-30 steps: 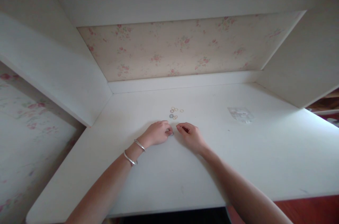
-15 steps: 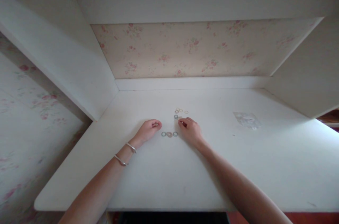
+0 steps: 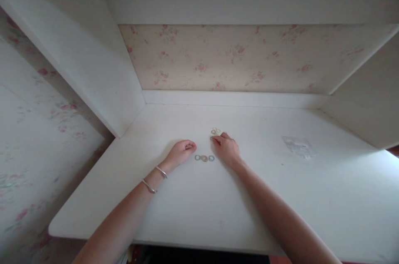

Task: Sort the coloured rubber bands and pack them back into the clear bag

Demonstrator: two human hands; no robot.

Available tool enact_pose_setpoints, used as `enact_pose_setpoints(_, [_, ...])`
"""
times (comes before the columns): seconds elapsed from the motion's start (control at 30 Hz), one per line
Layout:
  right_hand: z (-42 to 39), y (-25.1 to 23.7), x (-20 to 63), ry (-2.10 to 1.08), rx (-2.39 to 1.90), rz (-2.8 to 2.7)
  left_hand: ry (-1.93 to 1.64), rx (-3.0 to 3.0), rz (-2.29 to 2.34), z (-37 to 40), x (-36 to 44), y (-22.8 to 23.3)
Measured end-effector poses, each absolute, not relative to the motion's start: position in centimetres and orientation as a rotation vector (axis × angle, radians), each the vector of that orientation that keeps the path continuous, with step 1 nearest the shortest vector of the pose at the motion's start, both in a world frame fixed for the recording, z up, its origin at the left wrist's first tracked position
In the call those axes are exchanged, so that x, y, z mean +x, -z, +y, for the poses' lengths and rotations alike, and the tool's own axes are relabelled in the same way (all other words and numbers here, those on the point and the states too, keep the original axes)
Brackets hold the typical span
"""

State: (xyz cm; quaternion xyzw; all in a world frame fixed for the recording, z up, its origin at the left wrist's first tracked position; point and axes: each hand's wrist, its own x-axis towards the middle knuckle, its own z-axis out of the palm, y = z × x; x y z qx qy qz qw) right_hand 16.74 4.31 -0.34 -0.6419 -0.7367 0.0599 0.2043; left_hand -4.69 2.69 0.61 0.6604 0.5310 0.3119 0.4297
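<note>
- Both hands rest on a white desk (image 3: 199, 201), bare forearms reaching in from the near edge.
- Left hand (image 3: 182, 150) lies at about 9 o'clock from the row of three rings, fingers loosely curled inward toward the palm; whether anything sits inside the curl cannot be told.
- Two thin silver bangles (image 3: 155, 178) circle the left wrist and forearm.
- Right hand (image 3: 227, 148) lies at about 2 o'clock from that row, knuckles up, fingertips bent down and pinched close together at the desk surface; too small to tell whether they grip a ring.
- Row of three rings (image 3: 204, 158): small hoops lying flat side by side between the two hands, a pinkish one in the middle with bluish-grey ones either side, touching neither hand.
- Small cluster of rings (image 3: 215, 131): pale gold and grey hoops just beyond the right fingertips, at 12 o'clock from the row.
- Clear plastic bag (image 3: 298, 146) lies flat at 3 o'clock, well apart from the hands.
- Floral wallpaper (image 3: 243, 58) backs the desk recess at 12 o'clock, framed by white panels.
</note>
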Motion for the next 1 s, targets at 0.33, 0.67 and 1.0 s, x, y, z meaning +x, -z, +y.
enact_pose_setpoints(0.33, [4.00, 0.52, 16.93, -0.105, -1.684, -2.017, -0.789, 1.645, 1.334, 2.88, -4.77, -0.24])
enact_pose_setpoints(0.67, [3.85, 0.31, 16.63, -0.109, -1.675, -2.132, -0.800, 1.664, 1.327, 2.75, -4.84, -0.41])
enact_pose_setpoints(1.0, [4.08, 0.42, 16.60, -0.145, -1.774, -2.100, -0.789, 1.669, 1.317, 2.40, -4.89, -0.94])
